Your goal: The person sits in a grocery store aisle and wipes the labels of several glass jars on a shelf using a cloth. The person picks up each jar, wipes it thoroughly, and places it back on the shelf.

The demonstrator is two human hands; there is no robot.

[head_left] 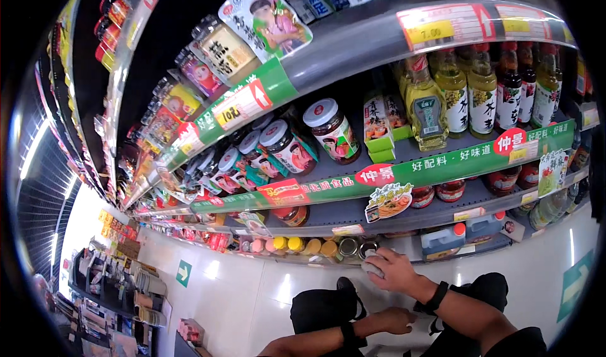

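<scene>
My right hand [396, 271] is at the bottom shelf, its fingers closed around a bunched grey item [374, 265], probably a cloth. It is right beside a dark-topped jar [369, 249], overlapping its front edge. Another round-topped jar [349, 247] is just left of that one. Lower down, my left hand [397, 320] hangs between my knees with curled fingers. Its palm side is hidden, so whether it holds anything is unclear. Both wrists wear dark bands.
Above my hands, curved shelves hold sauce jars [289, 149], oil bottles [457, 99] and boxes [378, 127]. Large jugs [443, 240] stand on the bottom shelf. A cut-out sign [389, 203] juts from a shelf edge. At left stands a display rack [106, 286] on the tiled floor [236, 293].
</scene>
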